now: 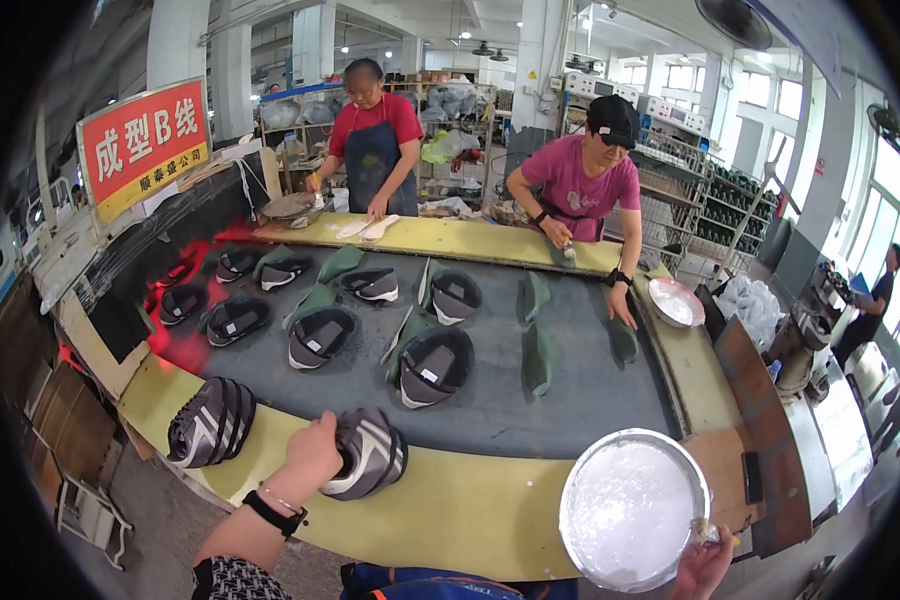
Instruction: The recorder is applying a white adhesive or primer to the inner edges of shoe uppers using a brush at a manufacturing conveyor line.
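- Left hand (312, 452): against the left side of a dark grey shoe upper with pale stripes (370, 455); fingertips partly hidden, so whether it is clamped on it cannot be told. Well apart from the other hand.
- Right hand (703, 570): fingers closed on a small tool with a pale, coated end (706, 532), apparently a brush, at the bowl's right rim.
- Striped upper, location: on the yellow table (470, 510), just right of the left hand, seemingly nested with others.
- Striped upper, orientation: striped side toward the wearer; long axis seemingly oblique, near-left to far-right. Toe end uncertain.
- Round metal bowl (568, 500) of white liquid (625, 510): just left of the right hand.
- Stack of matching grey striped uppers (212, 422): left of the left hand.
- Dark uppers with inside labels (435, 370): beyond both hands, on a dark grey belt (490, 425), several beside green shoe-shaped pieces.
- Progress, by judgement: partway. Several belt positions carry upper and green piece; green pieces farther right (539, 360) lack uppers. The near stacks remain off the belt.
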Tool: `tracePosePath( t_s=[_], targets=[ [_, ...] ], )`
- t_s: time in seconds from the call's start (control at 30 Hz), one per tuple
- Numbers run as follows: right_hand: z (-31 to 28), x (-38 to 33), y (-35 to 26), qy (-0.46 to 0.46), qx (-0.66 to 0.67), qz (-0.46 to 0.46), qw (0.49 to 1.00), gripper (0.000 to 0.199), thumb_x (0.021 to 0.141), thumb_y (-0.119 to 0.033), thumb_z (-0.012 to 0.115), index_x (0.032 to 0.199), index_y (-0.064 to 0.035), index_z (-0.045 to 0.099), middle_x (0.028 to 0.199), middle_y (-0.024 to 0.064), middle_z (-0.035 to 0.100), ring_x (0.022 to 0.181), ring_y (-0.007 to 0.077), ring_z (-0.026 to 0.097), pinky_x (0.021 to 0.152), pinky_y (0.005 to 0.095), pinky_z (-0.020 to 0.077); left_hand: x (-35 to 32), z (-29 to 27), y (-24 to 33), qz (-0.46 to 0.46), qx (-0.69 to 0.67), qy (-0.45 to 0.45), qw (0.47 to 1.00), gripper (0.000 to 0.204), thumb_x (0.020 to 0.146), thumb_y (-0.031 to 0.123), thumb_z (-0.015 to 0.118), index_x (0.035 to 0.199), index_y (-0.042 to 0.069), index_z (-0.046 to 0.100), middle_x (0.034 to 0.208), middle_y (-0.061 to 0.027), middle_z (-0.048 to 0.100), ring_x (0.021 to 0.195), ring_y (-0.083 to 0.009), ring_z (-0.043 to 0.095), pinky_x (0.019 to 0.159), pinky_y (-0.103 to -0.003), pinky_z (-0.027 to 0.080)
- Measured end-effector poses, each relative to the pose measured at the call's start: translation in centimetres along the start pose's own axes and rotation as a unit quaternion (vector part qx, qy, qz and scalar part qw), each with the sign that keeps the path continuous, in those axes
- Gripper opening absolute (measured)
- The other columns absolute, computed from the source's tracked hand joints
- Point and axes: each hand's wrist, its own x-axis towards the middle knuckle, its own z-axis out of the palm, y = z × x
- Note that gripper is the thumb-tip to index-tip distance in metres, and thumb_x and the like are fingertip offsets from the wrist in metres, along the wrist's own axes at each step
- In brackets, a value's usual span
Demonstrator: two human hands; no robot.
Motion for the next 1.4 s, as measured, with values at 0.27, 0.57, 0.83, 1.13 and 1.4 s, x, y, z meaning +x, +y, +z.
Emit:
tracePosePath(
  t_s=[0.27,0.57,0.83,1.13,1.4],
  targets=[
    [1.8,0.2,0.9,-0.075,0.042,0.023,0.996,0.025,0.099,-0.019,0.057,0.115,-0.0004,0.064,0.107,0.0143,0.073,0.094,0.0245,0.072,0.082,0.0363,0.0588,-0.8,-1.4,5.3,0.125,-0.797,-0.242,0.539,0.060,0.086,0.002,0.069,0.143,0.002,0.048,0.134,-0.0114,0.062,0.122,-0.0264,0.061,0.108,-0.040,0.047],
    [3.6,-2.5,0.0,0.003,-0.614,-0.243,0.751,0.020,0.091,-0.016,0.072,0.096,0.0024,0.069,0.079,0.0063,0.068,0.069,0.0133,0.065,0.065,0.0269,0.0512,-1.2,5.0,18.5,-0.086,-0.821,-0.400,0.398,0.025,0.097,0.022,0.063,0.117,0.006,0.065,0.107,-0.0118,0.072,0.092,-0.0236,0.071,0.077,-0.030,0.062],
    [2.7,-1.4,2.8,-0.008,-0.760,-0.198,0.619,0.017,0.084,-0.019,0.071,0.095,-0.0057,0.067,0.087,0.0159,0.069,0.082,0.0359,0.069,0.073,0.0447,0.0559,0.1,6.4,22.4,0.168,-0.629,-0.425,0.628,0.051,0.093,0.017,0.060,0.140,0.001,0.049,0.133,-0.0170,0.063,0.117,-0.0302,0.064,0.102,-0.044,0.054],
    [5.1,-5.8,0.1,-0.033,-0.607,-0.360,0.708,0.016,0.088,-0.018,0.074,0.085,-0.0053,0.065,0.083,0.0119,0.065,0.072,0.0319,0.066,0.067,0.0375,0.0542,-7.4,5.0,18.7,0.023,-0.629,-0.577,0.521,0.048,0.090,0.007,0.060,0.137,-0.003,0.056,0.128,-0.0102,0.066,0.121,-0.0266,0.061,0.107,-0.040,0.047],
    [6.5,-4.7,1.0,-0.052,-0.593,-0.311,0.741,0.016,0.089,-0.016,0.076,0.090,-0.0034,0.067,0.085,0.0124,0.067,0.078,0.0301,0.069,0.069,0.0371,0.0546,-5.0,7.2,19.9,0.178,-0.483,-0.579,0.633,0.044,0.091,0.018,0.063,0.131,0.001,0.060,0.120,-0.0126,0.070,0.110,-0.0265,0.068,0.100,-0.039,0.053]
  ],
)
